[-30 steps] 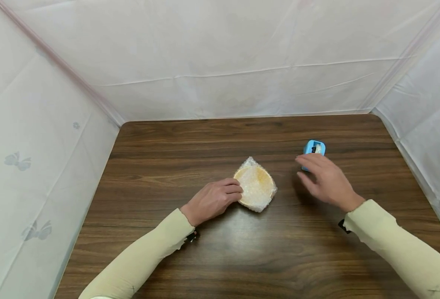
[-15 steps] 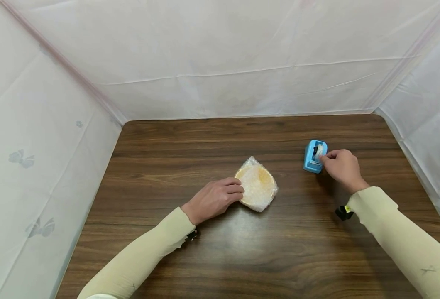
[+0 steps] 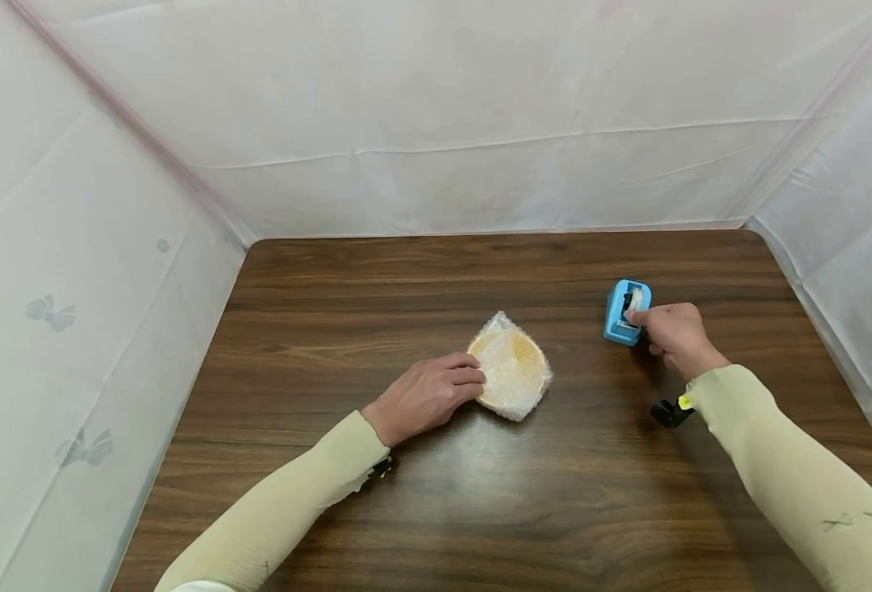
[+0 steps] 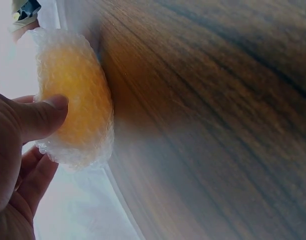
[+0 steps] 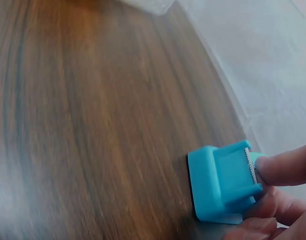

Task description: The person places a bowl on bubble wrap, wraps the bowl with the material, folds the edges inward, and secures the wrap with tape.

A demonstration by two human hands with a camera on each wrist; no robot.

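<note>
A round yellow object in bubble wrap (image 3: 513, 374) lies at mid-table, its rim showing through the clear film. My left hand (image 3: 430, 393) grips its left edge. In the left wrist view the thumb (image 4: 43, 117) presses the wrapped face while the other fingers reach behind. To the right stands a light-blue tape dispenser (image 3: 617, 325) with a tape roll in it. My right hand (image 3: 676, 333) is at its right side, the thumb over the tape and the other fingers curled beside it. The right wrist view shows fingertips right at the dispenser's serrated cutter (image 5: 251, 165); the tape end is hidden.
The dark wood-grain table (image 3: 377, 288) is enclosed by pale sheeting (image 3: 436, 189) at the back and both sides. A black wrist camera mount (image 3: 670, 413) hangs beneath the right sleeve.
My right hand has come from above the dispenser round to its right side, and its thumb now lies over the tape. My left hand has kept its hold on the wrapped object.
</note>
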